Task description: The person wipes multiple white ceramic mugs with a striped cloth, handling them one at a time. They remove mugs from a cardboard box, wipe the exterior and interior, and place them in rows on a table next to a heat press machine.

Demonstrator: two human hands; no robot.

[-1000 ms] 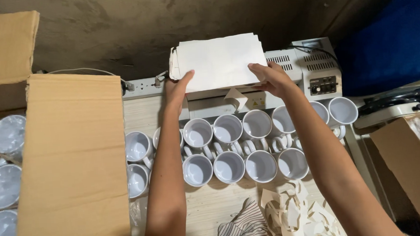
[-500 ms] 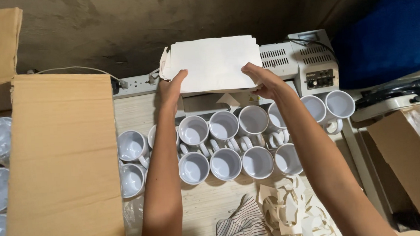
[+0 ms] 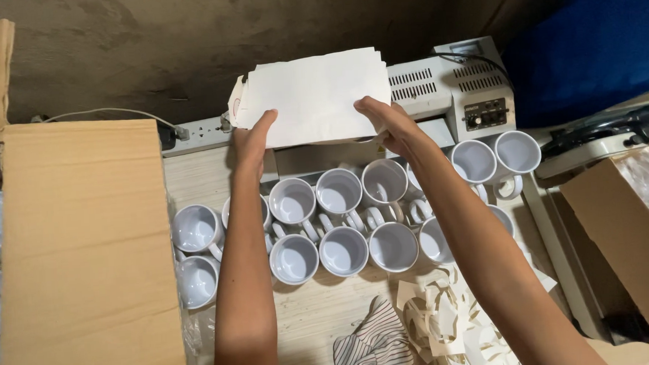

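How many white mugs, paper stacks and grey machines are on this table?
White mugs on the table: 14, some partly hidden by arms
Paper stack, held by left hand and right hand: 1
Grey machine: 1
Total: 16

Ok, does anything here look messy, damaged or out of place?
A loose heap of paper scraps lies on the table by the white mugs, beside a crumpled striped cloth. The paper stack held by left hand and right hand has uneven edges.
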